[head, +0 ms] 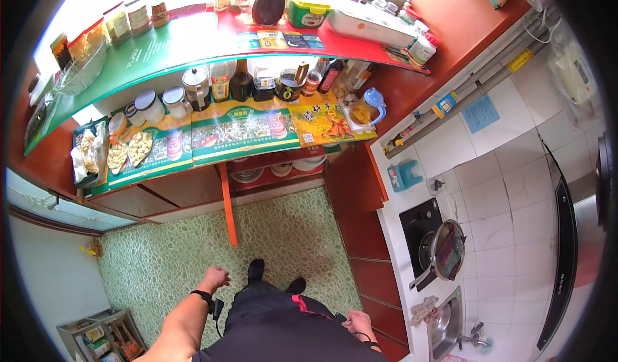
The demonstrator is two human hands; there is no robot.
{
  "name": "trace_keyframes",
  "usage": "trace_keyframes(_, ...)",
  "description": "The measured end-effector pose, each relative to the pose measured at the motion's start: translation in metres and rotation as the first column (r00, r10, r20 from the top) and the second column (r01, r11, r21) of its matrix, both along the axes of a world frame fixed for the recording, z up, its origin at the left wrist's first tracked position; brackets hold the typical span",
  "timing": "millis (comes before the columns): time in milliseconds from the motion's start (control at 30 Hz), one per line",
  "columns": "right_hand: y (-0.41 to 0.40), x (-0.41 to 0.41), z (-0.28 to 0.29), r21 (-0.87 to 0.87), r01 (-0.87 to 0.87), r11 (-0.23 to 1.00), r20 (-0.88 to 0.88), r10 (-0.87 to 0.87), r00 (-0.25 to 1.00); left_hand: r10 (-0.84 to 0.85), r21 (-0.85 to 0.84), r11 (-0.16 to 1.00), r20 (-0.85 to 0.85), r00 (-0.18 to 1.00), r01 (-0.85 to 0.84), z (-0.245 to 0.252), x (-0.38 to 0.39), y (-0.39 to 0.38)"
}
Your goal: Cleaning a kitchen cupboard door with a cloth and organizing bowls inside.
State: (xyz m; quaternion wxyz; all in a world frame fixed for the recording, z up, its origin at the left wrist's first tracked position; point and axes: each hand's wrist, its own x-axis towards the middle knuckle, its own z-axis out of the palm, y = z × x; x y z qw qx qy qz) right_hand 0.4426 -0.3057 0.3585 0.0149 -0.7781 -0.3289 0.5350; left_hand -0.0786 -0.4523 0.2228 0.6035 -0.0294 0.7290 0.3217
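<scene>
My left hand (216, 277) hangs over the patterned green floor (169, 251), fingers curled, with nothing visible in it. A black band (205, 297) circles that wrist. Beside my right hip, my right hand (358, 322) is also curled, near the red drawer fronts (369, 275); I see no object in it. Before me stands a cabinet with an open door (229, 207), seen edge-on. Bowls and plates (246, 174) show inside. On its counter are two heaps of pale dumpling-like pieces (140, 148), lidded jars (149, 106), sauce bottles (241, 81) and a blue-lidded glass pitcher (369, 107).
The upper shelf (183, 29) holds jars and a white condiment box (369, 24). To my right, a pan (449, 251) with a dark cloth sits on the black gas stove (419, 222), beside the steel sink (442, 328). A low rack (101, 335) stands behind on the left.
</scene>
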Motion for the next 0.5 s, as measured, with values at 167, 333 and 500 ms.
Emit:
trace_keyframes(167, 0.004, -0.003, -0.017, 0.031, -0.043, 0.999, 0.004, 0.043, 0.999, 0.004, -0.006, 1.0, -0.016, 1.0, -0.004, -0.003, -0.002, -0.019)
trace_keyframes(333, 0.005, -0.005, -0.033, 0.027, -0.086, 0.996, 0.009, 0.085, 0.996, 0.042, -0.035, 0.998, -0.013, 0.999, -0.043, -0.002, -0.008, -0.046)
trace_keyframes(500, 0.016, -0.004, -0.034, -0.011, -0.138, 0.99, 0.013, 0.138, 0.99, 0.034, -0.086, 0.996, -0.032, 0.999, -0.037, -0.002, -0.01, -0.068)
